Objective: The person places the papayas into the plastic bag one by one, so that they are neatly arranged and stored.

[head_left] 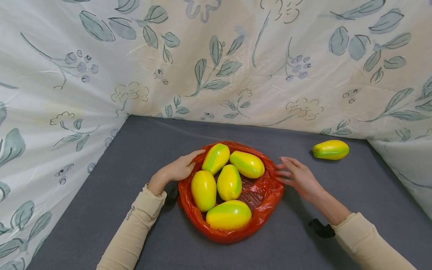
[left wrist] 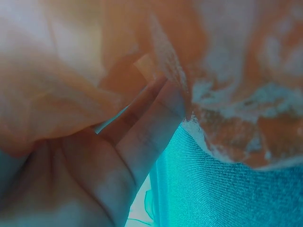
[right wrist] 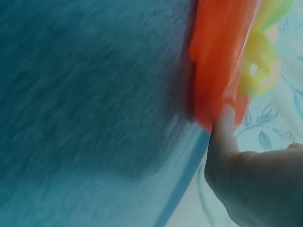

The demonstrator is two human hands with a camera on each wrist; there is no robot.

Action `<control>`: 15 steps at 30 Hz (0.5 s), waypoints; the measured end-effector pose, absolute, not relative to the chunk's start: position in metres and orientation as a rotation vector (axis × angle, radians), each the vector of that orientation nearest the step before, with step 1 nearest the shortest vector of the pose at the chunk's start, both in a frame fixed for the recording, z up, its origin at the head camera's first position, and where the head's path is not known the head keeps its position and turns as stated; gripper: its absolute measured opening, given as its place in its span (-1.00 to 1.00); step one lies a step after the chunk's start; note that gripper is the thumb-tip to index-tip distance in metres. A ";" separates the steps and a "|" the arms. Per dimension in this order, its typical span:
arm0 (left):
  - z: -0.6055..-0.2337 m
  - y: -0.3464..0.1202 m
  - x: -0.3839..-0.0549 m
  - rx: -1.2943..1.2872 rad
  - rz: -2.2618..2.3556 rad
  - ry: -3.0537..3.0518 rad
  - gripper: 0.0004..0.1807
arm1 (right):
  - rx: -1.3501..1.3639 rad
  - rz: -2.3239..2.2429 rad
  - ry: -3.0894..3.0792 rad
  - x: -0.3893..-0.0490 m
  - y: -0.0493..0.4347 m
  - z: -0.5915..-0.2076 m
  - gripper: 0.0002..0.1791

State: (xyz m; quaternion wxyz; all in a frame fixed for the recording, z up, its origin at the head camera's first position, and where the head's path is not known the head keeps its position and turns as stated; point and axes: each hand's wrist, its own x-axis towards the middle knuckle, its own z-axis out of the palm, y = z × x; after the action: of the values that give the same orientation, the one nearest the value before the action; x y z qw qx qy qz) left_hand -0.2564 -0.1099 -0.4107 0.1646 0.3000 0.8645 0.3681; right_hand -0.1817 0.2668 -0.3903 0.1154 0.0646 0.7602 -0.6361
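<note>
A red plastic bag (head_left: 233, 237) with a rolled-down rim sits open on the table, several yellow-green papayas (head_left: 229, 182) lying inside it. At its upper left edge my left hand (head_left: 177, 168) holds the rim. The left wrist view shows the bag's thin film (left wrist: 227, 94) against that hand's fingers (left wrist: 147, 127), hiding part of them. On the opposite side, my right hand (head_left: 300, 178) touches the bag's outer edge with fingers extended. In the right wrist view its thumb (right wrist: 225, 127) rests against the red side.
Another papaya (head_left: 330, 150) lies alone on the dark grey tabletop (head_left: 141, 150), toward the back right. A floral curtain (head_left: 216, 67) hangs behind the table and along its left and right sides.
</note>
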 end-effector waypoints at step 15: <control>-0.413 -0.110 -0.258 0.858 1.042 2.467 -0.42 | 0.339 -2.129 1.943 -0.179 0.309 -0.390 -0.17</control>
State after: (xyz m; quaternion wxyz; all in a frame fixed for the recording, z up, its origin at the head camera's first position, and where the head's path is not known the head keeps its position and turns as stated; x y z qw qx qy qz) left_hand -0.2578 -0.1096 -0.4127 0.1642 0.3010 0.8654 0.3654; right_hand -0.1788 0.3088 -0.3902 0.1193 0.1159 0.6646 -0.7284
